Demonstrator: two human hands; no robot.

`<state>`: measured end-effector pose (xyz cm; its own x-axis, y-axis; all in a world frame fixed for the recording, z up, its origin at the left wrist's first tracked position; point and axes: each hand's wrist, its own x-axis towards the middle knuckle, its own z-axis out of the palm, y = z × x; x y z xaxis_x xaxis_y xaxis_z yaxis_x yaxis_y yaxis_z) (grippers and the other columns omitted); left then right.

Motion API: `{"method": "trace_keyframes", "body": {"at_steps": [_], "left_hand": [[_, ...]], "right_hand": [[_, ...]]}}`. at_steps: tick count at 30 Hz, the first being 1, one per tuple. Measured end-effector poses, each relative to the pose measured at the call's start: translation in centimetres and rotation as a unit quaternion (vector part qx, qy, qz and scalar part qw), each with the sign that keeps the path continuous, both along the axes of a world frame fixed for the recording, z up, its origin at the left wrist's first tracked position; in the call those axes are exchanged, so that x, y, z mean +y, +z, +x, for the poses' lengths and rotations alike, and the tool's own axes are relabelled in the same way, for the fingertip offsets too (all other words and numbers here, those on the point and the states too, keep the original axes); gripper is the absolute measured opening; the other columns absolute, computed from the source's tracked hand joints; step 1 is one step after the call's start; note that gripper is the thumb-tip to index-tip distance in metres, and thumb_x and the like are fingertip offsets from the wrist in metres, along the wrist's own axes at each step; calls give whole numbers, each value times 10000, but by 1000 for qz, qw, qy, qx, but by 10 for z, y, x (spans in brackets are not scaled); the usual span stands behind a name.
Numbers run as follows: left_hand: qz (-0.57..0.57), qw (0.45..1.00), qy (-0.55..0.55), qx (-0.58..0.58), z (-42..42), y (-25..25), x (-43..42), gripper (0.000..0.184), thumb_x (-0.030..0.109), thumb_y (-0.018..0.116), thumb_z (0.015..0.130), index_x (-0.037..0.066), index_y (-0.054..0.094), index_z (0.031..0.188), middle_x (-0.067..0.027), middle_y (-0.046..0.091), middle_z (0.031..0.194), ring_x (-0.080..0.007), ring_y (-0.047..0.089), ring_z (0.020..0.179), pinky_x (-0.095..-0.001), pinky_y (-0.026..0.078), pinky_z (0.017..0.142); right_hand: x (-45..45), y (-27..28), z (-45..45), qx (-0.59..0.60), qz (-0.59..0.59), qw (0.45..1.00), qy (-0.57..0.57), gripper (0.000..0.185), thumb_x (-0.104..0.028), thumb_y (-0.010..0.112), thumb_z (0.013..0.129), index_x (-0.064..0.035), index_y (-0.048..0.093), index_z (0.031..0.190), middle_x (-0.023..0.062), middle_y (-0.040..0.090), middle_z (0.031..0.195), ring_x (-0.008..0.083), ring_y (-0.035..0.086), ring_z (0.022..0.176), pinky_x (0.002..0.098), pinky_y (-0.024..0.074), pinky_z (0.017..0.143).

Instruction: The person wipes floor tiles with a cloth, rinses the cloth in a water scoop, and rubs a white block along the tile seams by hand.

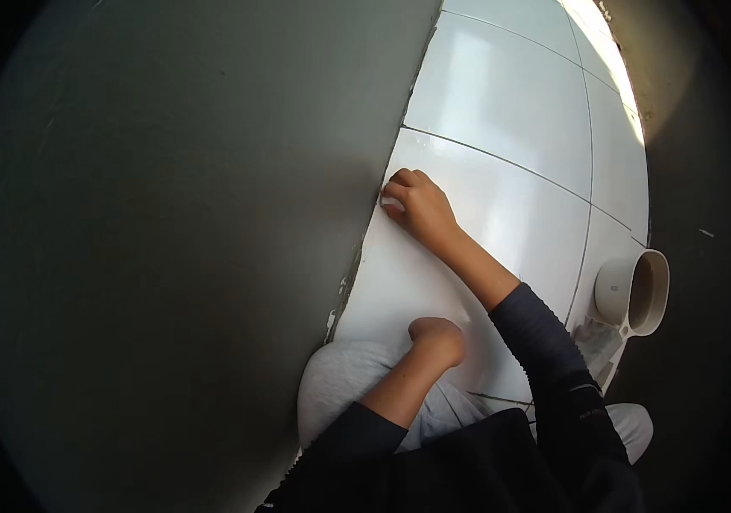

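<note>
Fingers point(399, 190) of right hand point(419, 205) curled at tile edge point(399, 147), any pinch unclear; left hand point(439, 339) bent downward, state hidden.

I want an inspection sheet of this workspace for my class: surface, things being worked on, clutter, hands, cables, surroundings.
Surface: glossy white tiles with thin dark joints; bright strip of light at the far right edge.
Job's things: right hand is at the seam beside a dark grey surface; whether it holds anything is unclear.
Clutter: pale cup at the right edge, with a translucent item beside it, too unclear to name.
Hands: right, fingers curled; left, bent near the lap, fingers hidden.
Cables: nothing seen.
Surroundings: whitish flecks along the ragged seam; light grey trousers at the near edge.
</note>
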<state>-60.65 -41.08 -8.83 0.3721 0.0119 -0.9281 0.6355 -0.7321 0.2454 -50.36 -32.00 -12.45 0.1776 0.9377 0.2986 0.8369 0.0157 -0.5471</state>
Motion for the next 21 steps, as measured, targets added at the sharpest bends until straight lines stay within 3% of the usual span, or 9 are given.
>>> {"method": "trace_keyframes", "body": {"at_steps": [9, 11, 13, 14, 19, 21], "left_hand": [[0, 999, -14, -36, -1, 2, 0, 283, 160, 507, 810, 121, 706, 1007, -94, 670, 1070, -263, 647, 964, -394, 512, 746], [15, 999, -28, -19, 1, 2, 0, 313, 137, 568, 798, 171, 680, 1089, -14, 660, 1119, -214, 643, 997, -343, 517, 717], [16, 999, -17, -27, 0, 4, 1, 301, 169, 519, 818, 134, 683, 1068, -62, 656, 1114, -248, 632, 1008, -370, 506, 770], [17, 999, -1, -32, -2, 5, 1, 319, 200, 470, 838, 96, 686, 1048, -109, 651, 1109, -283, 622, 1019, -397, 495, 822], [12, 999, -10, -42, -3, 9, 5, 354, 218, 446, 843, 77, 666, 1082, -127, 633, 1141, -292, 602, 1054, -404, 478, 863], [9, 998, -13, -53, -3, 10, 6, 363, 223, 440, 844, 68, 661, 1086, -134, 629, 1146, -295, 600, 1057, -410, 477, 865]], "right_hand": [[71, -3, 59, -52, -7, 989, -141, 196, -77, 692, 693, -102, 670, 887, 70, 599, 888, 258, 576, 847, 375, 527, 690], [77, -4, 63, -68, 1, 985, -159, 190, -78, 688, 696, -101, 670, 884, 76, 599, 878, 260, 578, 837, 376, 527, 682], [81, -3, 65, -48, 5, 983, -177, 166, -76, 676, 701, -94, 672, 866, 85, 602, 856, 264, 585, 813, 376, 527, 680], [81, -2, 64, -60, 11, 982, -179, 159, -68, 672, 696, -90, 676, 853, 90, 603, 830, 269, 589, 794, 382, 525, 677], [67, 7, 73, -72, 4, 992, -103, 158, -76, 672, 692, -82, 674, 850, 101, 604, 804, 280, 596, 778, 386, 515, 675], [47, 15, 73, 37, -78, 994, -67, 183, -107, 703, 696, -85, 674, 876, 96, 626, 877, 263, 598, 842, 371, 493, 739]]}}
